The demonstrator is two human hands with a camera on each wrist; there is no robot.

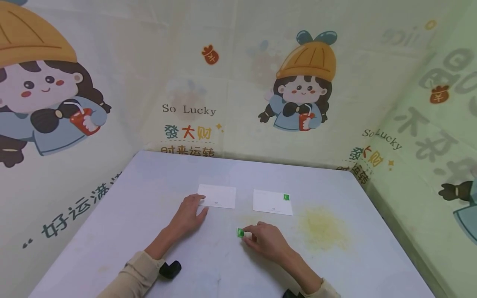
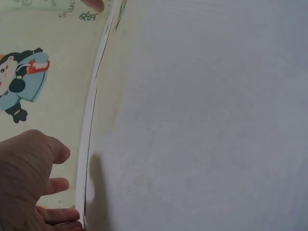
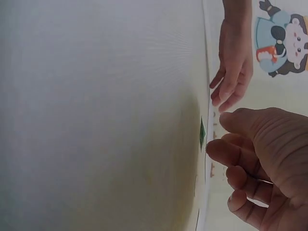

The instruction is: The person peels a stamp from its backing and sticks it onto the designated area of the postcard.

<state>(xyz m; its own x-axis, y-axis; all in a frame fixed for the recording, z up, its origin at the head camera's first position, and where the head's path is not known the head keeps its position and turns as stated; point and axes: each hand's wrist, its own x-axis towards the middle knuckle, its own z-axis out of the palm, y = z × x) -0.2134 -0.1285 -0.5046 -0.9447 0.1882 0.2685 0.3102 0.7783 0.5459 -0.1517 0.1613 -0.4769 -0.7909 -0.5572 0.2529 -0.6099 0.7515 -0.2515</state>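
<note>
Two white envelopes lie flat in the head view, each with a small printed mark near its bottom edge. At the left edge of the left envelope (image 1: pixel 220 196) rest the fingertips of my left hand (image 1: pixel 191 213), its thumb spread away. The right envelope (image 1: pixel 270 203) bears a green stamp (image 1: pixel 286 197) in its top right corner. A loose green stamp (image 1: pixel 240 232) with a pale border is on the table nearer to me. My right hand (image 1: pixel 266 241) has its thumb and index fingertips right at that stamp's right edge. In the right wrist view a gap shows between those fingertips.
The white table (image 1: pixel 208 260) has a yellow stain (image 1: pixel 322 227) on the right. Cloth walls (image 1: pixel 238 82) printed with cartoon figures and lettering stand behind the table and at its sides. A black wrist mount (image 1: pixel 170 270) is by the left sleeve (image 1: pixel 139 271).
</note>
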